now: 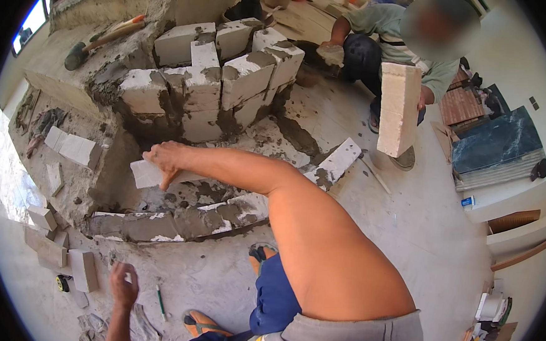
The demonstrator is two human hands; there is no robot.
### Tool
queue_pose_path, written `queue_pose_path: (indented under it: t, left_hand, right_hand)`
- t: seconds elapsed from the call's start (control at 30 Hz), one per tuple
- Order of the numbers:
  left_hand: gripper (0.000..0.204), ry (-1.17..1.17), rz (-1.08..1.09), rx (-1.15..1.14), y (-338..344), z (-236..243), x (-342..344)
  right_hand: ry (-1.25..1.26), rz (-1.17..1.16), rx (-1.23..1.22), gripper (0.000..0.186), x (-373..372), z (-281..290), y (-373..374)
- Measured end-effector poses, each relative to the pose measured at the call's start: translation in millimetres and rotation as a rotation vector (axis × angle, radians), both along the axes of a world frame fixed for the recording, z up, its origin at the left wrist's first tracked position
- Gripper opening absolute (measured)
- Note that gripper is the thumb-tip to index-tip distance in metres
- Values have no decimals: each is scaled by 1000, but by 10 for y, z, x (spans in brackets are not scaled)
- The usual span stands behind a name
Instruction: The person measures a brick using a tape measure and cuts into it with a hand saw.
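Right hand (163, 157): thumb and fingers gripping a white block (143, 175), located between the stacked wall and the low course; block's right portion hidden by hand and forearm, contact beneath it unclear

Left hand (123, 283): bare, loosely curled, a gap between thumb and fingers; forearm cut off by the lower edge

Low course (169, 228): curved row of blocks, mortar smeared on top, partly hidden by the right arm

Stacked wall (203, 91): white blocks, grey mortar in the joints, lower left base in shadow

Co-worker (385, 27): crouching, head blurred; one hand at an upright pale block (398, 109), fingers mostly hidden behind it; the other at a mortar-covered item, hard to make out

Hammer (116, 33): dark head, wooden handle

Tape measure (61, 283): beside loose blocks (82, 271), too small for detail
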State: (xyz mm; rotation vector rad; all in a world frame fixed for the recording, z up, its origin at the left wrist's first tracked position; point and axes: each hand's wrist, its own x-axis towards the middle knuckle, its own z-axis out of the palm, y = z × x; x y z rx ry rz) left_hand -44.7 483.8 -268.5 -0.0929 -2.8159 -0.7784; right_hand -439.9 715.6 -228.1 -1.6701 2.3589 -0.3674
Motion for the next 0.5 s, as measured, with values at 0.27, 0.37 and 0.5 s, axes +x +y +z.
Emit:
queue_pose_path:
  t: [0.27,0.37,0.5]
  left_hand:
    - [70,-567,-100,-289,606,-743,492]
    - [74,-684,-27,-209,715,-596,437]
    - [77,-737,35,-131,733,-506,381]
  right_hand:
    - [46,129,17,90,323,-619,-721]
    - [47,117,20,89,398,-716,-869]
    - [22,104,61,88,478,-684,-1030]
